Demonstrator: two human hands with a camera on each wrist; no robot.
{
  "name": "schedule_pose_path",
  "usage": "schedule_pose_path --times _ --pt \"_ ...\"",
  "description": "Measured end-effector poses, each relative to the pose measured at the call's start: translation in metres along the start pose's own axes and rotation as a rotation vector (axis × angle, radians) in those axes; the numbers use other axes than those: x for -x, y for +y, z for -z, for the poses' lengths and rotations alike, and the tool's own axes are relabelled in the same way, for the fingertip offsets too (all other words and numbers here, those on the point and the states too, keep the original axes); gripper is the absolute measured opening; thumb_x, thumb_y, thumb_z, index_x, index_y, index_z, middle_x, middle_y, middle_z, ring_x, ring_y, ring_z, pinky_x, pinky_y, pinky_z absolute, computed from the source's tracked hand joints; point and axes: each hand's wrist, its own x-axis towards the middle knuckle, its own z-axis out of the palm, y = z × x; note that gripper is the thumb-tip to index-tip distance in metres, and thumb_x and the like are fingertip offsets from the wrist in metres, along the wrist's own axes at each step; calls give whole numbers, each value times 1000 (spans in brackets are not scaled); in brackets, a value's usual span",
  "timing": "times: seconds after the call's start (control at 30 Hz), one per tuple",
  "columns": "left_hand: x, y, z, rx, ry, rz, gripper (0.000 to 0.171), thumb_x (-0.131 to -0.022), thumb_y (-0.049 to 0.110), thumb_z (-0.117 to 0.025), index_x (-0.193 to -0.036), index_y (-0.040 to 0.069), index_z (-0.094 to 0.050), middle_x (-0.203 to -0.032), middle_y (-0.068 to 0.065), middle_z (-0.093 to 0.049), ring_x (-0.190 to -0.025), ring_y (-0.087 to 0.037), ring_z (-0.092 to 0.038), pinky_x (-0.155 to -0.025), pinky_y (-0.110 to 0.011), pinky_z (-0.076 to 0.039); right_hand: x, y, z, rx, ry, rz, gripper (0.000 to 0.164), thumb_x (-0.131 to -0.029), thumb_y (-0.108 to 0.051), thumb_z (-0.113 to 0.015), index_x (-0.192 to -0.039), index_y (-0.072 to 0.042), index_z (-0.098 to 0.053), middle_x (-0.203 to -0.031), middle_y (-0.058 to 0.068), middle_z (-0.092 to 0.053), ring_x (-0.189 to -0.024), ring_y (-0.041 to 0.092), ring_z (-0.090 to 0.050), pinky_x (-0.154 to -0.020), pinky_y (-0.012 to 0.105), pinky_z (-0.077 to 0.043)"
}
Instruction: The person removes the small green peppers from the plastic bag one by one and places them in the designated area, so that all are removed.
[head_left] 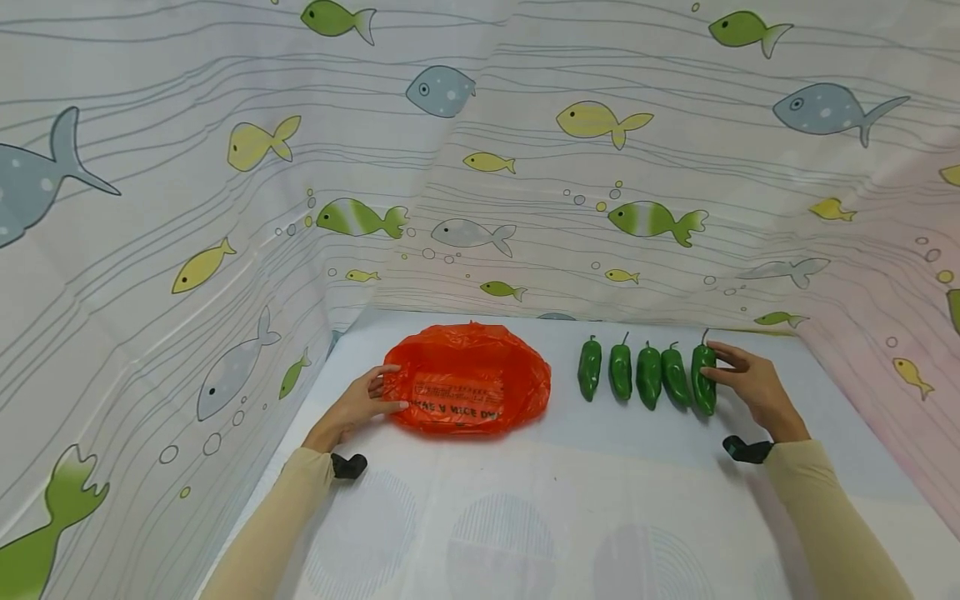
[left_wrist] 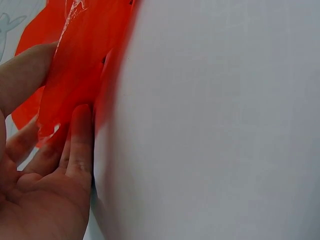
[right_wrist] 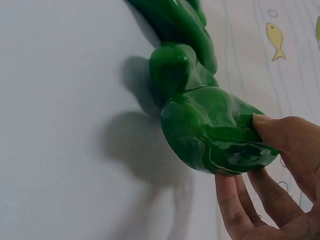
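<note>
An orange-red plastic bag [head_left: 468, 417] sits with its mouth spread wide, upside-down dark print showing on it. At its left end, my left hand [head_left: 363, 400] holds the bag's side, the thumb and fingers to either side of the film. Several glossy green chili peppers [head_left: 648, 375] lie in a row to the right of the bag, stems toward the back. My right hand [head_left: 753, 385] grips the rightmost green chili pepper [head_left: 703, 382] between thumb and fingers. In the right wrist view that pepper [right_wrist: 200, 130] appears beside its neighbour; whether they touch I cannot tell.
A white tabletop [head_left: 585, 483] with pale circle patterns lies under everything. Fish-printed sheets [head_left: 525, 192] stand at the back and both sides. A small black wrist camera [head_left: 348, 467] sits on the left sleeve and another black camera [head_left: 746, 450] on the right.
</note>
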Motion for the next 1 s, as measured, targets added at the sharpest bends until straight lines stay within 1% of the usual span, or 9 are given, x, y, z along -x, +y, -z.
schedule_pose_path --times 0.27,0.4,0.57,0.7,0.83,1.0 --pt "1 1 -1 -2 -10 -3 81 -87 20 -86 -154 14 -41 -161 -27 -30 -149 -47 -26 -118 -59 -28 -5 9 0 12 -4 -11 81 -96 -34 -75 -160 -5 -34 -162 30 -26 -145 51 -29 -114 66 -29" --pt "0 1 -2 -3 -14 -10 82 -87 19 -85 -155 13 -39 -161 -29 -29 -149 -49 -26 -117 -62 -28 -6 12 2 27 -1 -12 80 -97 -33 -74 -160 -5 -34 -162 30 -26 -146 52 -28 -114 66 -28" --pt "0 2 -3 1 -17 -15 82 -88 18 -84 -155 12 -38 -161 -30 -29 -148 -50 -26 -117 -63 -29 -3 14 1 33 6 -22 78 -98 -28 -74 -159 -2 -33 -162 31 -25 -147 52 -26 -114 68 -26" --pt "-2 2 -2 -6 -22 -18 82 -88 18 -84 -155 12 -39 -161 -29 -29 -148 -50 -27 -117 -62 -29 -2 15 0 44 19 -18 76 -98 -25 -73 -158 0 -34 -160 32 -27 -146 53 -27 -114 67 -27" --pt "-4 1 0 -17 -28 -30 81 -87 17 -85 -154 12 -40 -161 -29 -29 -148 -49 -26 -117 -61 -29 -2 17 -2 54 29 -22 73 -99 -23 -72 -158 -1 -35 -160 31 -30 -147 52 -26 -114 66 -28" --pt "-5 3 0 -37 -29 -36 80 -87 17 -85 -154 12 -41 -160 -29 -31 -148 -48 -28 -117 -60 -31 -2 20 -6 87 57 -27 70 -100 -27 -71 -156 0 -38 -158 30 -34 -144 53 -32 -113 67 -31"
